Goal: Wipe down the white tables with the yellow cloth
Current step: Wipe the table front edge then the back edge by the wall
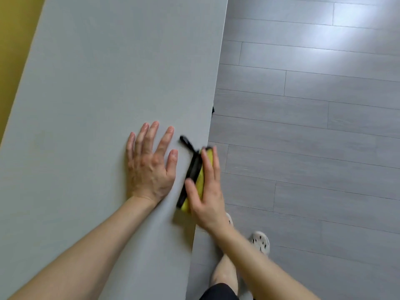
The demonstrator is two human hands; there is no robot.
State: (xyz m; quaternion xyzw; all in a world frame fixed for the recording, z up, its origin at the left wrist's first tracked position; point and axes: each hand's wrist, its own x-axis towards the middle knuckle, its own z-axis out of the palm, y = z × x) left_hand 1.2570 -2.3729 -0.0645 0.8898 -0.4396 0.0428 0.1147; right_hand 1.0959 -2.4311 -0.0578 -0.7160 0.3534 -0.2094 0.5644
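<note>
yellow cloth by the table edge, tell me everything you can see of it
The yellow cloth looks soft, folded into a narrow pad, with black trim along one side and a black loop at its far end. It lies on the white table at its right edge. The right hand presses on it with straight fingers, hiding much of it. It is slightly blurred.

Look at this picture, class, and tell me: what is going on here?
A person is wiping a white table with a yellow cloth. The right hand presses the black-edged cloth flat near the table's right edge, while the left hand lies spread on the tabletop beside it, holding nothing. The person stands on a grey plank floor in pale shoes.
</note>
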